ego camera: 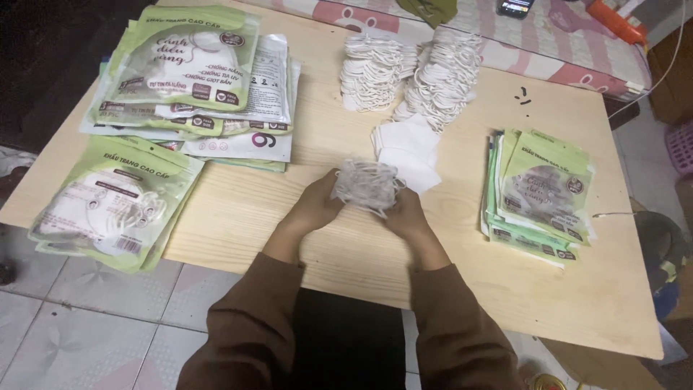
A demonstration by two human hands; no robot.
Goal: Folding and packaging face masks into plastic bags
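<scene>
Head view is showing you gripping a small bundle of white face masks (367,185) between your left hand (315,204) and right hand (406,211) over the table (346,245), with filled green pouches (115,206) already lying at left, mask stacks (408,68) and empty pouches (540,189) waiting.

At the centre of the frame, the left hand (314,204) and the right hand (406,214) together grip a bundle of white masks (367,184) above the wooden table (462,267); green packets (538,191) lie at the right.
</scene>
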